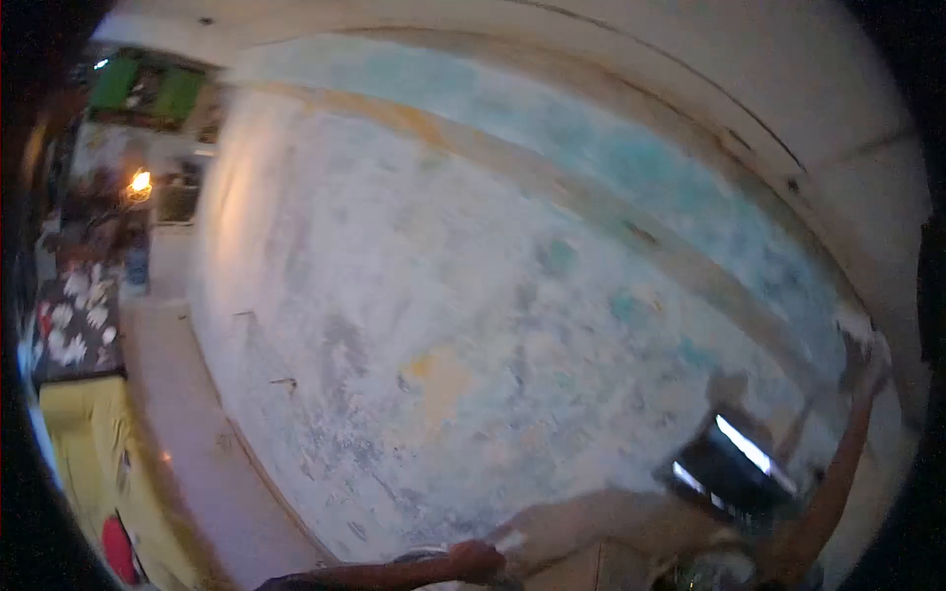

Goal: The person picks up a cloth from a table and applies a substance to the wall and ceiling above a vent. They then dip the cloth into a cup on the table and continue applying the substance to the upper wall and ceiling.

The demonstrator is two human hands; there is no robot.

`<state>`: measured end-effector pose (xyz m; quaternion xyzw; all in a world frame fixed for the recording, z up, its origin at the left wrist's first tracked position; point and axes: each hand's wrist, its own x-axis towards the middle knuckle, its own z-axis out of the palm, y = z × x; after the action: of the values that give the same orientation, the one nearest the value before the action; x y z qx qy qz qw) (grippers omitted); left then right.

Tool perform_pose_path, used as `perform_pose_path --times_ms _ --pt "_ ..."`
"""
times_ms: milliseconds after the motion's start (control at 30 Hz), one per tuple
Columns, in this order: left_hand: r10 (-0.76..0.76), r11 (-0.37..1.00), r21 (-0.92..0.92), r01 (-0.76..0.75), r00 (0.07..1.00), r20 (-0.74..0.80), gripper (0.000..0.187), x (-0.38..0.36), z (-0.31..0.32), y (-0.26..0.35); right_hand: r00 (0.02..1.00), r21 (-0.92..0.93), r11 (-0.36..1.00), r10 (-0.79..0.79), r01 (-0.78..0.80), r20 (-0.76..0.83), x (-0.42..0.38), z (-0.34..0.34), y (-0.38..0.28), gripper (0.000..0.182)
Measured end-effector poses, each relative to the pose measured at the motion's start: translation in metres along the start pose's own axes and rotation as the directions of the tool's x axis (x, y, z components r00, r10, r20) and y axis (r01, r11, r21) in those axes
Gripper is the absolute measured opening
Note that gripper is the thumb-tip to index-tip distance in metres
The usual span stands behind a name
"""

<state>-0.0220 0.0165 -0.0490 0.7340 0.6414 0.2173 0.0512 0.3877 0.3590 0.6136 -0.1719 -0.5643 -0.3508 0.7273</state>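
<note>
A wall (443, 295) with patchy white, grey, turquoise and yellowish paint fills the middle of the view. My left hand (478, 559) is at the bottom edge, its fingers closed; a small pale shape beside it is too blurred to name. At the far right my right arm reaches up, and my right hand (867, 372) is closed close to the wall's upper edge. Something whitish shows at its fingers, too smeared to identify. Between my two hands is a dark, glossy screen-like object (734, 468) with bright reflections.
A ceiling (729, 59) curves along the top right. On the left are a yellow-covered surface (89, 424) with a red round item (118, 550), a dark floral cloth (79, 320), a glowing lamp (139, 185) and green panels (177, 92). A pale floor strip (187, 414) borders the wall.
</note>
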Motion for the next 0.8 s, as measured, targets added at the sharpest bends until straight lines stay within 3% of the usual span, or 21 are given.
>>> perform_pose_path --times_ms 100,133,233,300,333,367,400,433,467,500,533,600,633,700,800 --pt "0.015 0.990 -0.138 -0.006 0.998 0.068 0.034 -0.017 -0.030 0.022 0.996 -0.211 0.974 -0.074 0.081 0.040 0.002 -0.023 0.019 0.037" --pt "-0.002 1.000 -0.021 0.005 0.987 0.163 0.039 -0.004 -0.009 0.011 0.996 -0.252 0.964 -0.076 0.084 0.041 -0.001 -0.031 0.016 0.037" --pt "-0.026 0.999 -0.020 0.030 0.985 0.171 0.040 -0.008 -0.024 0.016 0.993 -0.341 0.932 -0.113 0.120 0.040 -0.002 -0.042 0.019 0.035" --pt "0.076 0.958 -0.273 -0.081 0.997 -0.031 0.041 -0.010 -0.032 0.017 0.991 -0.381 0.915 -0.127 0.130 0.034 -0.002 -0.049 0.019 0.034" --pt "0.075 0.959 -0.271 -0.082 0.997 -0.035 0.041 -0.005 -0.032 0.017 0.988 -0.396 0.906 -0.147 0.151 0.041 -0.001 -0.049 0.021 0.034" --pt "0.135 0.771 -0.603 -0.206 0.978 -0.161 0.042 0.000 -0.031 0.020 0.986 -0.419 0.894 -0.160 0.160 0.035 -0.003 -0.055 0.021 0.034" --pt "0.137 0.457 -0.827 -0.326 0.945 -0.296 0.043 0.005 -0.029 0.022 0.984 -0.431 0.886 -0.173 0.173 0.039 0.000 -0.050 0.024 0.033" --pt "0.127 0.455 -0.829 -0.325 0.945 -0.300 0.043 0.010 -0.025 0.023 0.983 -0.451 0.875 -0.176 0.178 0.045 0.000 -0.053 0.026 0.033" --pt "0.174 -0.244 -0.956 -0.160 0.963 -0.205 0.046 0.014 -0.020 0.023 0.980 -0.463 0.864 -0.190 0.195 0.059 0.002 -0.050 0.031 0.032" --pt "0.221 -0.567 -0.823 -0.031 0.957 -0.188 0.047 0.014 -0.015 0.022 0.983 -0.498 0.848 -0.173 0.181 0.062 0.004 -0.046 0.036 0.032" --pt "0.268 -0.804 -0.581 0.122 0.948 -0.171 0.049 0.015 -0.010 0.020 0.892 -0.375 0.820 -0.450 0.432 0.043 0.004 -0.048 0.033 0.031" --pt "0.311 -0.933 -0.242 0.267 0.936 -0.167 0.058 0.014 0.001 0.018 0.915 -0.323 0.860 -0.401 0.395 0.049 0.002 -0.045 0.031 0.031" --pt "0.318 -0.931 -0.242 0.273 0.933 -0.168 0.058 0.007 -0.011 0.022 0.934 -0.270 0.895 -0.353 0.354 0.056 0.000 -0.044 0.016 0.031" --pt "0.069 -0.939 -0.327 0.105 0.991 0.119 0.065 -0.020 -0.050 0.034 0.959 -0.225 0.932 -0.278 0.285 0.062 -0.005 -0.041 -0.022 0.031" --pt "-0.026 -0.910 -0.414 0.027 0.992 0.122 0.071 -0.043 -0.061 0.025 0.972 -0.256 0.938 -0.227 0.235 0.062 -0.015 -0.023 -0.062 0.029"
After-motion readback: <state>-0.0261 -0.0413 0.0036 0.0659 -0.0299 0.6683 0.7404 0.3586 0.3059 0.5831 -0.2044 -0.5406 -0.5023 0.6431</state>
